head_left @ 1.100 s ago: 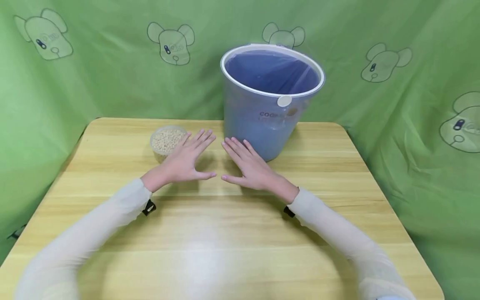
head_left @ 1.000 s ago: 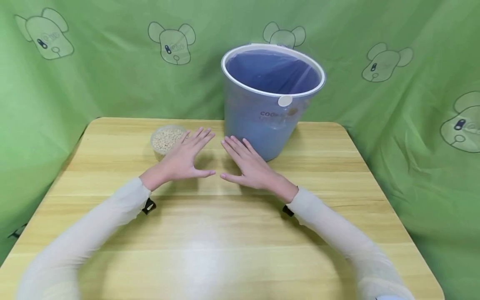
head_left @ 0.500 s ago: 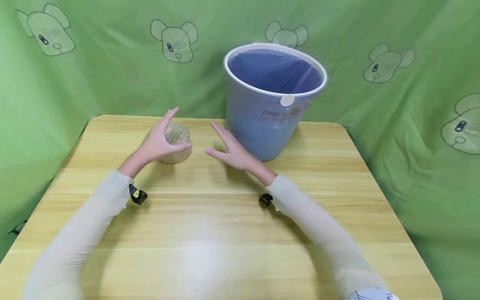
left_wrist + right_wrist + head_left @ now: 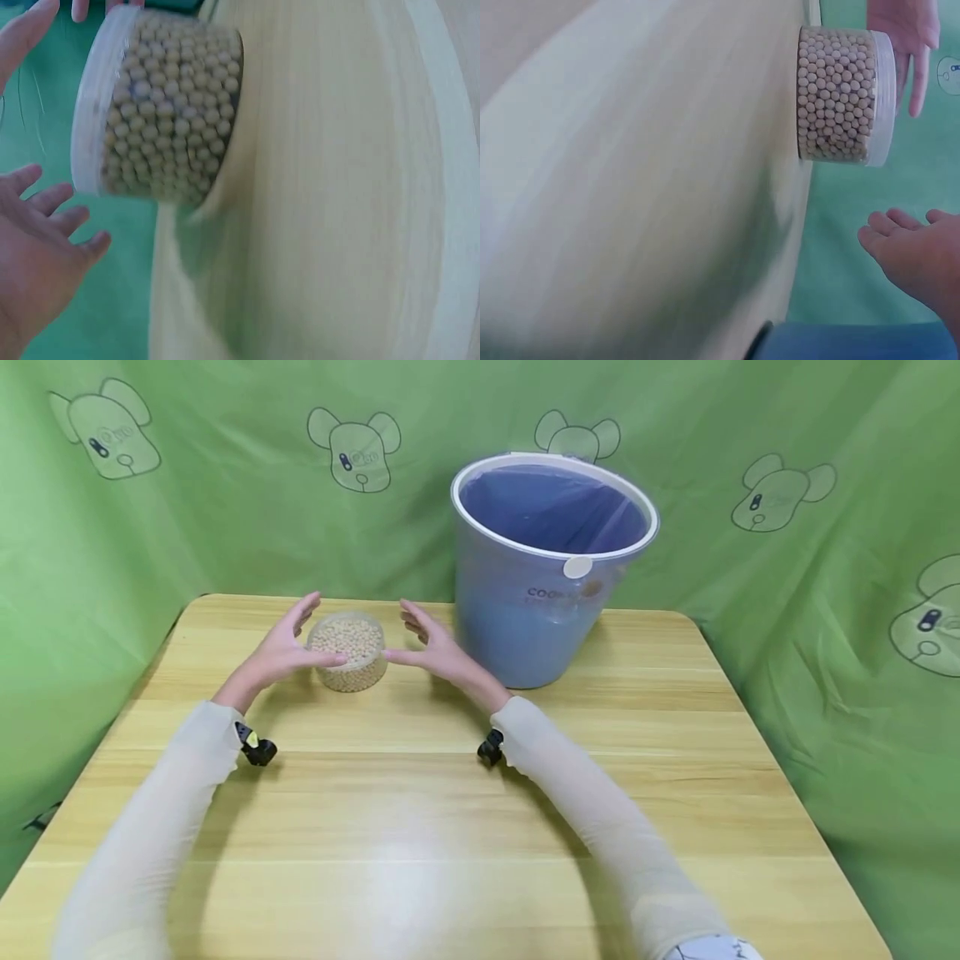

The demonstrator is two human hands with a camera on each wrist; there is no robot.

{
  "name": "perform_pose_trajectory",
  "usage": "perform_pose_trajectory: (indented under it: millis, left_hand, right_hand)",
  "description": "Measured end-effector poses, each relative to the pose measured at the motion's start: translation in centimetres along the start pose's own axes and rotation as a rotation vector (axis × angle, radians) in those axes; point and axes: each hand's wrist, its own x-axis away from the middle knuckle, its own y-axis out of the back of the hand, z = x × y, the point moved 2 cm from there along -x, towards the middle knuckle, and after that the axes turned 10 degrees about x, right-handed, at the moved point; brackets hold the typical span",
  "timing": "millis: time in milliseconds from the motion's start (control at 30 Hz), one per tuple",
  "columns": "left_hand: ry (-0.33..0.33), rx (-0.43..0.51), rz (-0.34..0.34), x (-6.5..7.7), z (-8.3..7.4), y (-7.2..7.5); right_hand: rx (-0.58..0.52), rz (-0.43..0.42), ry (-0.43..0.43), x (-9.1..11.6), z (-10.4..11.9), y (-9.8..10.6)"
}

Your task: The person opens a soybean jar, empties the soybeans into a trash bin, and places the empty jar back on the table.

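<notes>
A clear round tub (image 4: 351, 678) packed with small beige balls stands upright on the table; it also shows in the left wrist view, as the ball-filled tub (image 4: 172, 105), and in the right wrist view. To its left is my left hand (image 4: 279, 652), thumb across the front of the rim in the head view. On the other side is my right hand (image 4: 441, 652), its thumb tip close to the rim. Gaps show between the tub and the fingers of the left hand (image 4: 45, 262) and of the right hand (image 4: 922, 255). Both hands have relaxed fingers and hold nothing.
A large blue bin (image 4: 517, 635) with a white rim and a clear liner stands at the table's back edge, right of my right hand. Green curtains with printed bear heads (image 4: 360, 456) hang behind the wooden table (image 4: 420, 793). Black wrist cameras (image 4: 258, 750) sit below both cuffs.
Both hands have moved left from mid-table, beside the bin, to either side of the tub. The left hand no longer covers the tub's right part. Tub and bin stay in place.
</notes>
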Motion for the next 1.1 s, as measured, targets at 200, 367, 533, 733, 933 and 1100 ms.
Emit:
perform_pose_trajectory:
  millis: [200,367,533,733,933,1100]
  left_hand:
    - [0.048,0.145,0.057,-0.2,2.0,0.7]
    - [0.103,0.199,0.095,-0.2,3.2,0.7]
    - [0.124,0.218,0.098,-0.4,3.6,0.5]
    - [0.146,0.183,0.129,-0.7,3.9,0.1]
    - [0.108,0.214,0.121,-1.0,3.8,-0.1]
    - [0.104,0.213,0.107,-1.0,3.8,0.0]
  right_hand:
    - [-0.109,0.041,-0.028,-1.1,-0.6,-1.7]
    - [-0.154,0.063,-0.055,-1.7,-1.3,-2.8]
    - [-0.158,0.087,-0.075,-2.1,-1.5,-3.4]
    - [-0.165,0.124,-0.131,-2.5,-1.8,-3.6]
    - [-0.180,0.125,-0.132,-3.0,-1.8,-3.8]
    - [-0.195,0.126,-0.119,-3.1,-1.6,-4.0]
